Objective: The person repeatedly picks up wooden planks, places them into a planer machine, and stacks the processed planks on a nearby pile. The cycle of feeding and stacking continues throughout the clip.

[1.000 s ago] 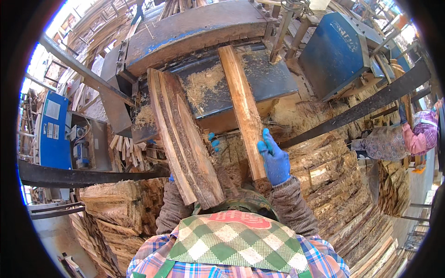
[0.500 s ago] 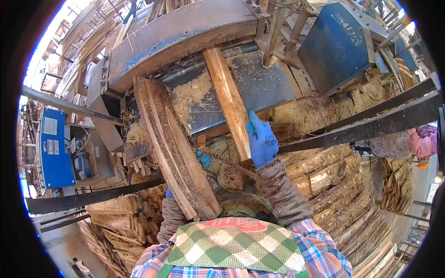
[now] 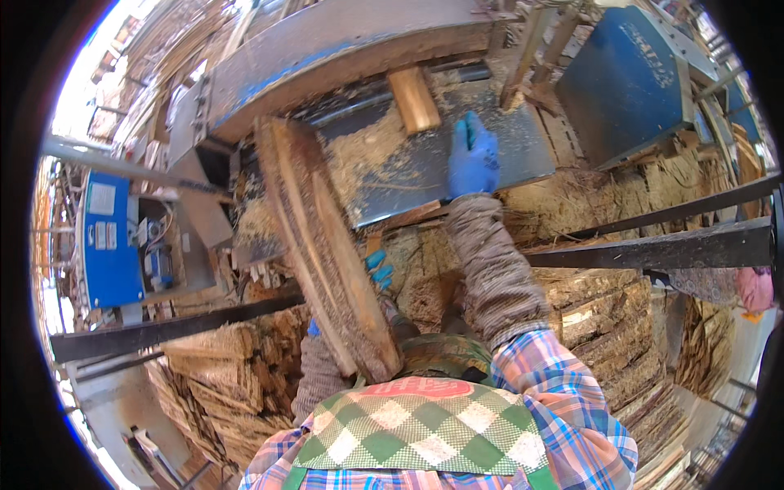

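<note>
Two boards at the saw: right hand [image 3: 474, 155] flat and released beside the narrow board [image 3: 414, 99]; left hand [image 3: 377, 271] grasping the bark slab [image 3: 322, 245]. Keep fingers back.

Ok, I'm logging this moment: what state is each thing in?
Right hand: gloved, flat on the metal saw table.
Left hand: gloved, holding the bark slab.
Bark slab: tilted, far end on the table.
Narrow board: flat, partly under the machine.
</note>
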A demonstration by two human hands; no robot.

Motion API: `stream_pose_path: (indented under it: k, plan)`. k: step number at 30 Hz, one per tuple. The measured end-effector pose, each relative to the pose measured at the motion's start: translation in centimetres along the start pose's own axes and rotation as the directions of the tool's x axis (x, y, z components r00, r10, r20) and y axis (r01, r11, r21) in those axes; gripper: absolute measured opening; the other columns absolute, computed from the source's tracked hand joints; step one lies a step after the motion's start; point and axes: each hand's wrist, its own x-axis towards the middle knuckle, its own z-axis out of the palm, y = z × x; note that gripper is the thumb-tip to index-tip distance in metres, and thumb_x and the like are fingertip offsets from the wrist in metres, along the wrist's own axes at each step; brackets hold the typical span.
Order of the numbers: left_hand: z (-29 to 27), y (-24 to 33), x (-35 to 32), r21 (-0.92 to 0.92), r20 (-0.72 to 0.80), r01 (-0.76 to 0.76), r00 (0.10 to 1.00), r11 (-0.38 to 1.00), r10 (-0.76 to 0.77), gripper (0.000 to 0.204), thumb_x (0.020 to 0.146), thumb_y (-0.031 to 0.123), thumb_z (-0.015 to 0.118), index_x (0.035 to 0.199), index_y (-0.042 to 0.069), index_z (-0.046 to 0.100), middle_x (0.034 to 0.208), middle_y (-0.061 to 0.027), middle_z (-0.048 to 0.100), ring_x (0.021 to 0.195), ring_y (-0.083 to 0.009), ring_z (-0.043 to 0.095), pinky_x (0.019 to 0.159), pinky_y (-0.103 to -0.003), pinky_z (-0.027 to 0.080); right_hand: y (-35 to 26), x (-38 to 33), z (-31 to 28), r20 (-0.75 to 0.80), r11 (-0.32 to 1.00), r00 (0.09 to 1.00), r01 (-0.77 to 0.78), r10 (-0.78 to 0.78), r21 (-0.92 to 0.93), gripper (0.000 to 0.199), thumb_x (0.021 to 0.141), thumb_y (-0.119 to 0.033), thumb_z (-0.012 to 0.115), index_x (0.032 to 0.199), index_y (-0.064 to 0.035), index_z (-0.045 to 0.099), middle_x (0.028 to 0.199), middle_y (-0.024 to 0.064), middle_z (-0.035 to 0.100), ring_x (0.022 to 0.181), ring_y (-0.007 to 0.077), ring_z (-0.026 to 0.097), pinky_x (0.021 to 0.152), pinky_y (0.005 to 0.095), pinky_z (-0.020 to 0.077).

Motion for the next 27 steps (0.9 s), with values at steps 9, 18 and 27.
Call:
stream_pose_path:
  k: [9,18,27]
  plan:
    - [1.1,2.8,-6.6,0.122,-0.071,-0.336,0.935,0.934,0.346,0.079,0.101,0.064,0.049,0.155,0.008,0.039,0.148,-0.0208,0.052,0.133,-0.0380,0.054,0.110,-0.057,0.050,2.6,-16.7,-5.0,0.537,0.791,0.835,-0.245,-0.122,0.561,0.049,0.105,-0.025,0.061,0.147,-0.0012,0.051,0.108,0.0074,0.061,0.098,0.0169,0.059,0.090,0.0322,0.0513]
    - [2.1,1.7,-6.3,-0.134,0.107,-0.091,0.989,0.987,0.105,0.089,0.098,0.073,0.044,0.163,0.015,0.027,0.154,-0.0250,0.044,0.137,-0.0434,0.050,0.110,-0.060,0.051,1.2,-26.1,-12.5,0.636,0.769,0.756,-0.497,0.155,0.403,0.069,0.103,-0.028,0.066,0.156,0.0044,0.037,0.155,0.0187,0.049,0.137,0.0215,0.051,0.112,0.0339,0.0436]
    - [2.8,2.6,-0.7,0.368,-0.124,-0.135,0.974,0.920,0.192,0.094,0.097,0.076,0.044,0.163,0.013,0.022,0.161,-0.0231,0.035,0.143,-0.0443,0.043,0.112,-0.060,0.048,3.2,-14.1,-13.5,0.525,0.754,0.821,-0.488,0.225,0.440,0.060,0.104,-0.029,0.065,0.150,0.0052,0.047,0.132,0.0139,0.067,0.113,0.0161,0.063,0.098,0.0303,0.0525]
